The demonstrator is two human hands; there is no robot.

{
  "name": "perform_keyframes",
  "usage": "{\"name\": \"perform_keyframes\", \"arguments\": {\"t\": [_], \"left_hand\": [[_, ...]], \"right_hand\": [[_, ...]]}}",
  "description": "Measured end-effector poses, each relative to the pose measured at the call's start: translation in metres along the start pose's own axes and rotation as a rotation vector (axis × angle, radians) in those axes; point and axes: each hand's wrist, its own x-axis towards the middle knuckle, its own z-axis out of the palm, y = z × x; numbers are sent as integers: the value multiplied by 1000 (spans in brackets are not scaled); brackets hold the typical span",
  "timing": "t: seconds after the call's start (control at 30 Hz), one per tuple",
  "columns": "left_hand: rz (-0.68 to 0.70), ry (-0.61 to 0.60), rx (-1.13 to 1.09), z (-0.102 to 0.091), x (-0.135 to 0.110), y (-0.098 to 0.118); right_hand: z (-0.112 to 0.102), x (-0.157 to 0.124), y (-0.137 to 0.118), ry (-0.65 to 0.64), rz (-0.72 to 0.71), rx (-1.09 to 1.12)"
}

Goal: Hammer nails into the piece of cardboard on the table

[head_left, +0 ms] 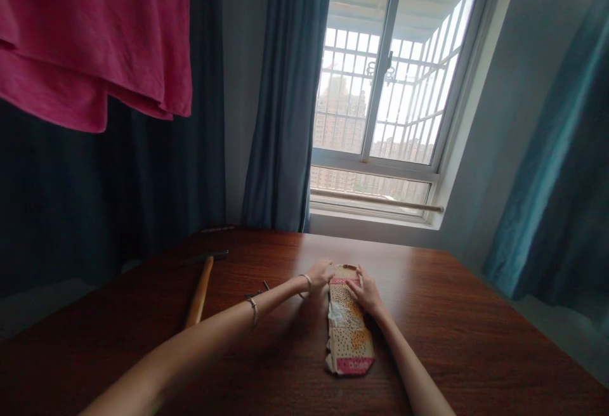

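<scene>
A long, flattened piece of cardboard (349,333) lies on the brown wooden table, pale with dark dots, yellow patches and pink bands. Its left edge is ragged. My right hand (366,290) grips its right edge near the far end, thumb on top and fingers along the side. At the far left corner, my left hand (320,273) is closed at the cardboard's edge; its fingertips are partly hidden. To the left lies a hammer (200,292) with a wooden handle, its near end covered by my left forearm. Thin dark pieces (265,285) show beside that forearm, too small to name.
The wooden table (451,327) reaches to the wall below a barred window (380,86). Blue curtains (285,99) hang behind it and at the right. A pink cloth (95,42) hangs at upper left.
</scene>
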Motion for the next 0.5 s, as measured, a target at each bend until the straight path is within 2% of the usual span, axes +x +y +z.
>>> {"name": "perform_keyframes", "arguments": {"t": [0.1,0.17,0.23,0.33,0.4,0.5], "left_hand": [[-121,72,-10,-54,-19,-11],[-185,123,46,-89,-43,-27],[-285,181,138,-116,-73,-47],[-458,172,282,-139,-120,-77],[-583,121,399,-148,-148,-93],[-781,110,566,-158,-178,-110]], "right_hand": [[-5,3,0,88,61,141],[-9,4,-1,144,125,188],[-12,6,-3,183,151,209],[-15,6,-7,203,145,225],[-16,6,-9,206,138,233],[-18,6,-11,207,135,239]]}}
